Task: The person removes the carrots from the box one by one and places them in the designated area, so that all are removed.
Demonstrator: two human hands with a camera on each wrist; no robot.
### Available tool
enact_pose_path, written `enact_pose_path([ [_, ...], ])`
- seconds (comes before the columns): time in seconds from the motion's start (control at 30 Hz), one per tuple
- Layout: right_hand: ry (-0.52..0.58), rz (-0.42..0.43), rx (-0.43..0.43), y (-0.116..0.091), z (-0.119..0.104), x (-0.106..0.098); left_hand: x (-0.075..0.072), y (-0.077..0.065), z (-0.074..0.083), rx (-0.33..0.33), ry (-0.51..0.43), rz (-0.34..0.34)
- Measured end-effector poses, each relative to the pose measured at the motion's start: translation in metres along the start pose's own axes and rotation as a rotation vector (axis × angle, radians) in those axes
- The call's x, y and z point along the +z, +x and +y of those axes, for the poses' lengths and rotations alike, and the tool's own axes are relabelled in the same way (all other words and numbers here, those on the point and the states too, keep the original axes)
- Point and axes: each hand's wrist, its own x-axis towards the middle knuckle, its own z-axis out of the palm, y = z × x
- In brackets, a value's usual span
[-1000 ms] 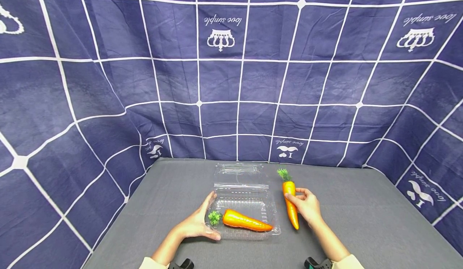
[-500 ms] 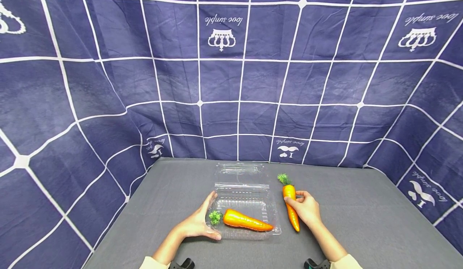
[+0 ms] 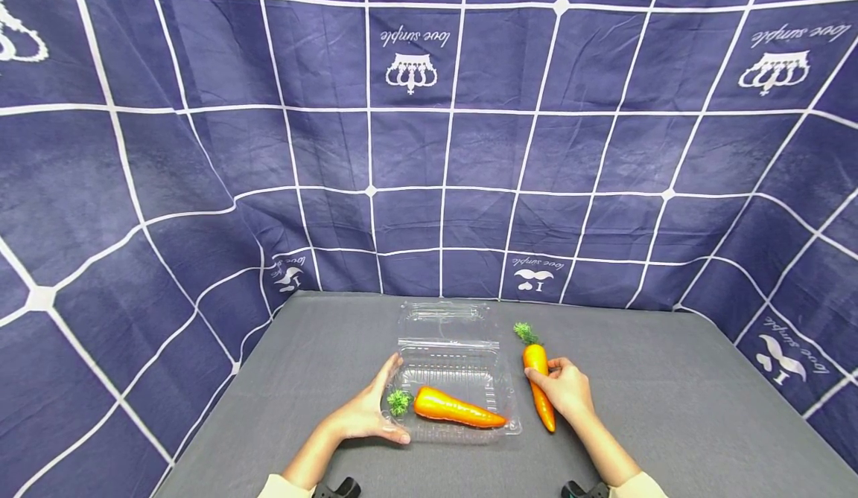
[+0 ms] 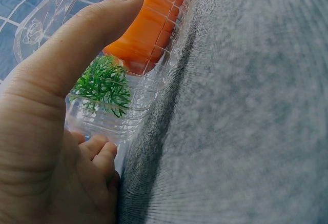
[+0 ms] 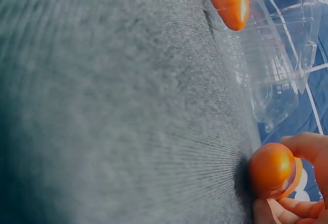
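A clear plastic clamshell box lies with its lid folded back. Inside, along the front side, rests an orange carrot whose green leafy top points left. My left hand holds the box's left end, thumb along the front and fingers behind. In the left wrist view the thumb crosses the clear wall. Right of the box, my right hand grips a second carrot between thumb and fingers, close over the table. Its rounded orange end faces the right wrist camera.
A grey cloth covers the table. Dark blue curtain with white grid lines surrounds the back and both sides, meeting the table just behind the lid. Dark bands sit at both wrists.
My right hand has moved slightly toward me with the carrot in its grip. The left hand, the box and the carrot inside keep their places.
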Motion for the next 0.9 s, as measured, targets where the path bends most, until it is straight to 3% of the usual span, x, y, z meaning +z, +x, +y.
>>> enact_pose_path([
  [0.2, 0.037, -0.009, 0.023, 0.001, -0.002, -0.006, 0.0, 0.0, -0.002, -0.004, 0.005, 0.0],
  [0.5, 0.2, 0.001, 0.073, 0.004, -0.025, -0.022, -0.001, -0.001, 0.002, 0.02, 0.003, 0.002],
  [0.73, 0.383, -0.032, 0.063, -0.001, -0.05, -0.019, -0.001, -0.001, 0.002, 0.006, -0.001, -0.005],
  [0.9, 0.448, -0.062, 0.035, -0.006, -0.067, -0.012, 0.0, -0.001, 0.001, 0.006, 0.0, -0.003],
])
